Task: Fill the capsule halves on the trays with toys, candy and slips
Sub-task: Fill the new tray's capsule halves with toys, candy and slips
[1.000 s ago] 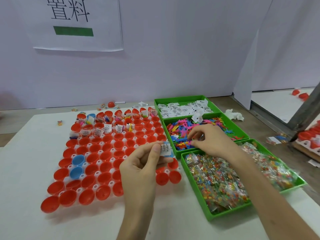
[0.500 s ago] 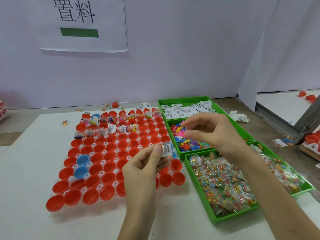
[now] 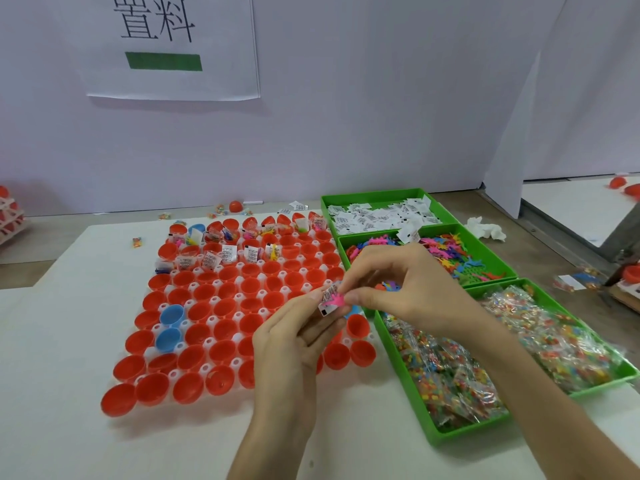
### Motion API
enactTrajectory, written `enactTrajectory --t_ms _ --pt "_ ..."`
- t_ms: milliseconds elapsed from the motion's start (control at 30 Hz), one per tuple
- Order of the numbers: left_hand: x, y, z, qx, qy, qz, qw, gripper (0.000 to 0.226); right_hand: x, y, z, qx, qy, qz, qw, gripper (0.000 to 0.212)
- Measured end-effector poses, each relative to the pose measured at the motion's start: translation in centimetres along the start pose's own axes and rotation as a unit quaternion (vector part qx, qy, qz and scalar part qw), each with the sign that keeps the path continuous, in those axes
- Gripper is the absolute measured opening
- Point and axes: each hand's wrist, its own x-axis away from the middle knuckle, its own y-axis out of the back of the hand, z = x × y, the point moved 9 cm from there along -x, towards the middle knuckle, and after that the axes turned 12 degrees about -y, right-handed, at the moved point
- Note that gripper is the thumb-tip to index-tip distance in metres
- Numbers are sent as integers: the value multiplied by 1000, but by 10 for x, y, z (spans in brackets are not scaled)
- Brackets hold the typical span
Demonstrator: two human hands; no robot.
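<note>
With your left hand (image 3: pixel 287 344) pinching the slip (image 3: pixel 327 296) and your right hand (image 3: pixel 398 292) pinching the pink toy (image 3: pixel 337 302) against it above the right edge of the tray (image 3: pixel 210 320), tighten one grip round both and drop them into an empty capsule half (image 3: pixel 357 325).

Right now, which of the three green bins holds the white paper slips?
The far bin, closest to the wall. The middle bin holds coloured toys and the near bin holds candy packets.
</note>
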Motion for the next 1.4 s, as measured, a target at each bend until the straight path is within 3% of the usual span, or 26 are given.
enactTrajectory --t_ms 467,667,867,1267,1400 --pt "2 -2 -5 -58 -46 5 997 17 2 -3 5 6 17 -23 1000 15" --pt "4 -10 -14 -93 -111 36 989 18 2 3 4 -23 15 -33 999 16" --pt "0 -2 -17 -79 -142 17 986 22 1 -1 -3 -26 -20 -31 999 17" --pt "3 -5 -25 -70 -176 -7 982 20 4 1 5 -77 38 -43 995 9" --pt "12 -6 -38 -137 -249 -18 958 23 -1 9 6 -84 21 -35 996 9"
